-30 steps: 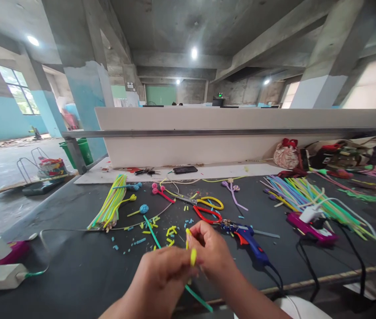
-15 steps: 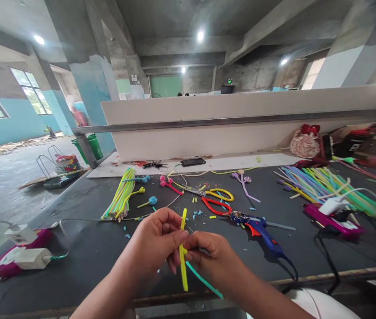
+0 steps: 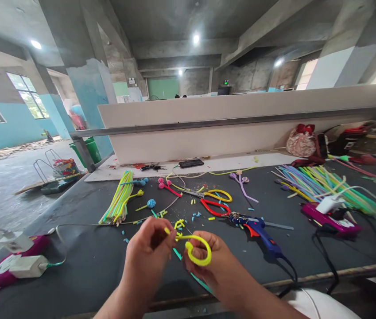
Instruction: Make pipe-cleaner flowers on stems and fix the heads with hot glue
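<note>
Containers: green bin (image 3: 90, 148) on the floor past the worktop's (image 3: 84, 274) far left corner, contents not visible. Wire basket (image 3: 58, 166) on the floor near it holds colourful stuff, too small to tell. Patterned cloth bag (image 3: 301, 141) with a red top sits at the far edge, right side.

Left hand (image 3: 146, 252): fingertips pinched together on the free end of a yellow stem (image 3: 191, 237). Right hand (image 3: 214, 266): fingers curled and clamped on the rest of it, which is bent into a near-closed loop. The stem is thin and fuzzy, held above the near edge at the middle. A teal stem (image 3: 176, 254), same fuzzy kind, runs straight under both hands; held or lying, cannot tell.

Worktop is a dark matte sheet littered with short yellow and blue offcuts (image 3: 179, 223). Yellow-green stem bundle (image 3: 119, 201) lies toward the far left. Multicolour stems (image 3: 320, 181) are fanned loose toward the right edge. Yellow-handled scissors (image 3: 220, 195) and red-handled scissors (image 3: 215, 206) lie mid-worktop. Blue glue gun (image 3: 262, 232), with an orange trigger, lies just right of them.
</note>
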`<state>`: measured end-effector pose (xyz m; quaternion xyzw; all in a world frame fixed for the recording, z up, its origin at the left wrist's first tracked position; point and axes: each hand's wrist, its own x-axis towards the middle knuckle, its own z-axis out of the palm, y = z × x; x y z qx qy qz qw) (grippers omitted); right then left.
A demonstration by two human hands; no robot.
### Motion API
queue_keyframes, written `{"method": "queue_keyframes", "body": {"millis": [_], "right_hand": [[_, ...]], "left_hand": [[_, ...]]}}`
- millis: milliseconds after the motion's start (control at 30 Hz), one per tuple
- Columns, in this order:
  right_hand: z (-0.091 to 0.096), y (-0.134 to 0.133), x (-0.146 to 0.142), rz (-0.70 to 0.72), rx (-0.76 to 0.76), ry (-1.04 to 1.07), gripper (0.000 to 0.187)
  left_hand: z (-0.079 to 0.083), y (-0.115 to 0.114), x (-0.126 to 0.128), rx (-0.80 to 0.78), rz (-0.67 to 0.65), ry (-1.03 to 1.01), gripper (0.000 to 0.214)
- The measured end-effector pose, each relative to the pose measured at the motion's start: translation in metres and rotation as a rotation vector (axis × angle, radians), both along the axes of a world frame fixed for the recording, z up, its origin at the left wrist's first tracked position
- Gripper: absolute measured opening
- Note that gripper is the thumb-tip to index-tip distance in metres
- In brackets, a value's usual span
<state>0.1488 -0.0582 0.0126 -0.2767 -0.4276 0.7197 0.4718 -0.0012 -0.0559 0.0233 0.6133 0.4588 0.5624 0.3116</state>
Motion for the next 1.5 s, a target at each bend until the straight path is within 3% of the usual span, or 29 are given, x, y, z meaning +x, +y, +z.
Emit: {"method": "queue_keyframes", "body": {"millis": [133,200,267,367,600,700,800,900,1167,1300,1500], "right_hand": [[0.000,0.001,0.000,-0.037,-0.167,0.186,0.019],[0.001,0.000,0.000,-0.058,-0.229,0.278,0.016],[0.003,-0.002,-0.001,-0.087,-0.224,0.334,0.012],[0.006,-0.004,-0.003,-0.111,-0.209,0.369,0.007],[0.005,-0.002,-0.002,-0.168,-0.181,0.332,0.009],[0.006,0.000,-0.002,-0.200,-0.156,0.281,0.011],[0.007,0.002,-0.003,-0.295,-0.070,0.197,0.011],[0.005,0.006,-0.003,-0.419,0.054,0.011,0.015],[-0.005,0.009,0.000,-0.585,0.299,-0.295,0.012],[-0.008,0.010,0.001,-0.618,0.416,-0.391,0.011],[-0.019,0.010,0.001,-0.662,0.581,-0.473,0.009]], "left_hand": [[-0.014,-0.004,-0.013,0.585,0.013,0.491,0.027],[-0.015,-0.005,-0.014,0.713,-0.014,0.642,0.037],[-0.014,-0.006,-0.011,0.724,0.014,0.690,0.037],[-0.007,-0.007,-0.003,0.646,0.069,0.654,0.032],[0.009,-0.009,0.001,0.581,-0.181,0.540,0.022],[0.007,-0.009,0.007,0.545,-0.184,0.533,0.017],[0.009,-0.010,0.015,0.378,-0.123,0.764,0.021],[0.020,-0.010,0.018,0.144,-0.155,0.958,0.020],[0.044,0.003,0.018,-0.071,-0.264,0.859,0.021],[0.041,0.006,0.017,-0.118,-0.290,0.714,0.027],[0.023,0.001,0.025,-0.573,-0.328,0.019,0.023]]}}
